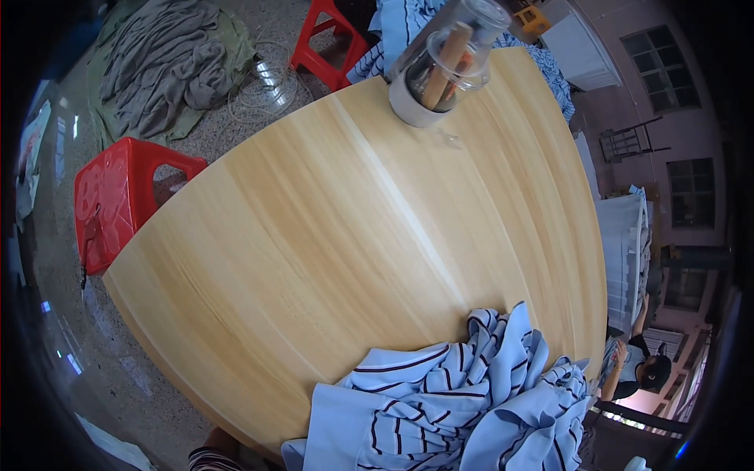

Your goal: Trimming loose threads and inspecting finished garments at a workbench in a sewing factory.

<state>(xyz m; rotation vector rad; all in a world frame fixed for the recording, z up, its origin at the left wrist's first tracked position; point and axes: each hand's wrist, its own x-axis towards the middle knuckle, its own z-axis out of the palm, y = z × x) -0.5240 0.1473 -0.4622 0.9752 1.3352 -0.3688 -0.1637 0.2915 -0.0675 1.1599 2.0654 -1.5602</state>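
A: Starting at the left, what's around?

B: A red stool [118,200] stands on the floor beside the worktop [330,235], and grey cloth [161,63] lies heaped further back. Another stool [326,43] sits near the far edge.

A: And on the worktop itself?

B: Mostly bare wood. A clear jar [448,59] with wooden sticks stands at the far edge, well apart from the shirt [463,400].

A: Where is the shirt?

B: At the near edge, right of centre, bunched in a crumpled pile. It is light blue with dark and white stripes, soft and thin-looking, folds rising in peaks, part of it drooping over the edge.

A: The hands?

B: Neither hand shows; only a striped sleeve [212,457] at the bottom edge, so I cannot tell whether they are spread or pinching.

A: Any risk?

B: I judge the overhanging part could drag the pile off onto the floor.
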